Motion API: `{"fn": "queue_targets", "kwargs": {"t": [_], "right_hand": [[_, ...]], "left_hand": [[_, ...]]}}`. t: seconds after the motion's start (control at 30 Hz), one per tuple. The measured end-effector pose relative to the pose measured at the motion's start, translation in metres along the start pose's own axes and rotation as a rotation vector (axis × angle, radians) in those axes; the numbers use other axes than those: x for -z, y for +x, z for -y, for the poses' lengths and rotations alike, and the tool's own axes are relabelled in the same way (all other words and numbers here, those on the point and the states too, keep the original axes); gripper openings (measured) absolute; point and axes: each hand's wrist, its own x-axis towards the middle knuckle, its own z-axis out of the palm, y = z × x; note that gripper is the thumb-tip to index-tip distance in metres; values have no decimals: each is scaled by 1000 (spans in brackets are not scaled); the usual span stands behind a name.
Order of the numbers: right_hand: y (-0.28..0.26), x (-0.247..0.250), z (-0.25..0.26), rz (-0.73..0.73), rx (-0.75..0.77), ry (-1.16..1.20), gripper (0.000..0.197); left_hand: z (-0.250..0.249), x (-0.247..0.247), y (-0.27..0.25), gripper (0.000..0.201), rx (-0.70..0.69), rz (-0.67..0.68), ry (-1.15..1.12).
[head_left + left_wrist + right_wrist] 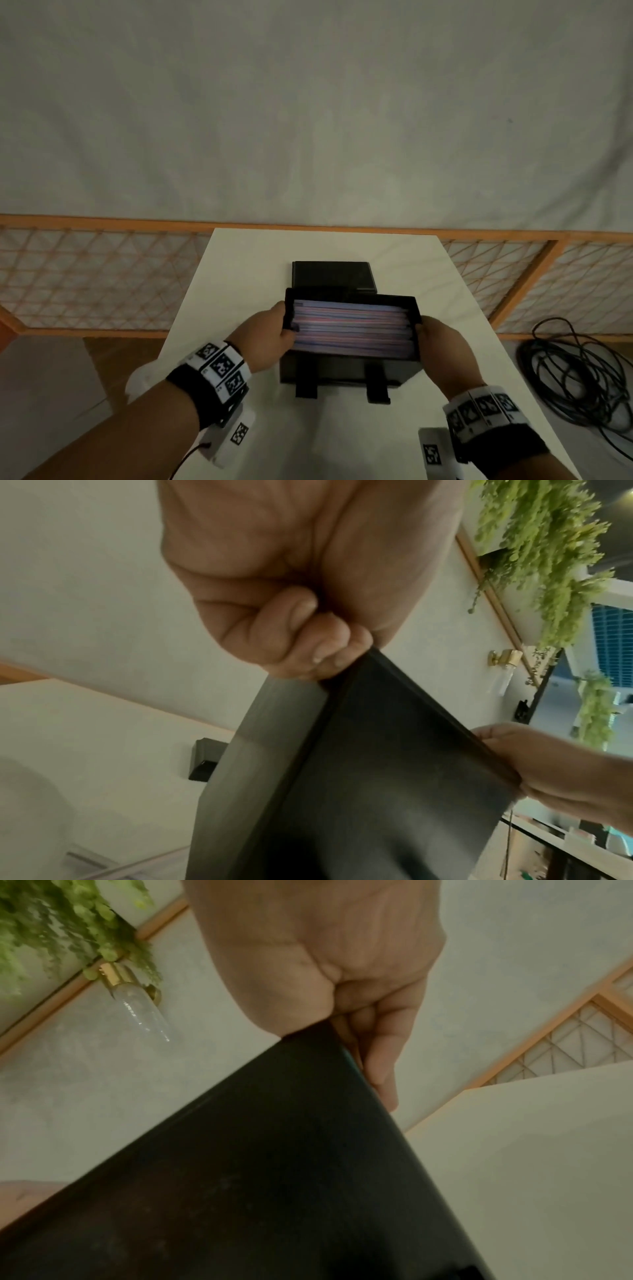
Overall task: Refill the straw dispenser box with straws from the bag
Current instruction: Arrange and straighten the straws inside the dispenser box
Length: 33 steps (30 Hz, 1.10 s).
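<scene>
On the white table stands the black straw dispenser box, with two black brackets at its front. Over it is its open black tray, packed with pink, purple and blue straws lying crosswise. My left hand grips the tray's left end, its fingers curled at the tray's corner. At the right end my right hand holds on, with its fingers along the tray's edge. I cannot tell whether the tray is seated or lifted. No bag is in view.
A flat black lid lies on the table just behind the box. Coiled black cables lie on the floor to the right. An orange lattice screen runs behind the table, below a pale wall.
</scene>
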Motion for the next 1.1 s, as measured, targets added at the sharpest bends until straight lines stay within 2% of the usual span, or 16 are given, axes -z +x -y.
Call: {"fn": "queue_targets", "kwargs": {"t": [0.13, 0.3, 0.37, 0.5, 0.6, 0.7, 0.77, 0.83, 0.87, 1.0, 1.1], "right_hand": [[-7, 9, 3, -100, 48, 42, 27], [-8, 7, 2, -124, 53, 8, 29], [-9, 7, 3, -101, 32, -18, 29], [7, 1, -8, 0, -68, -103, 25], [16, -4, -22, 43, -176, -71, 22], [15, 4, -14, 28, -192, -46, 22], [11, 15, 3, -65, -97, -60, 26], [3, 27, 31, -150, 62, -55, 29], [-2, 31, 49, -148, 128, -28, 28], [-13, 25, 136, 0, 342, 205, 21], [-3, -17, 198, 144, 437, 235, 23]], "left_hand": [[0, -6, -2, 48, -59, -75, -12], [2, -16, -2, 55, -64, -51, -47], [4, -17, 1, 55, -43, -27, -39], [1, -30, 9, 39, -10, 42, -81], [-8, -42, 11, 40, -19, 84, -117], [-6, -41, 6, 47, -37, 80, -151], [13, -37, -6, 48, -13, 70, -105], [40, -33, -23, 40, 29, 55, -83], [52, -29, -35, 34, 61, 57, -96], [84, -21, -91, 14, 144, 28, -270], [107, -25, -124, 9, 237, 18, -357]]}}
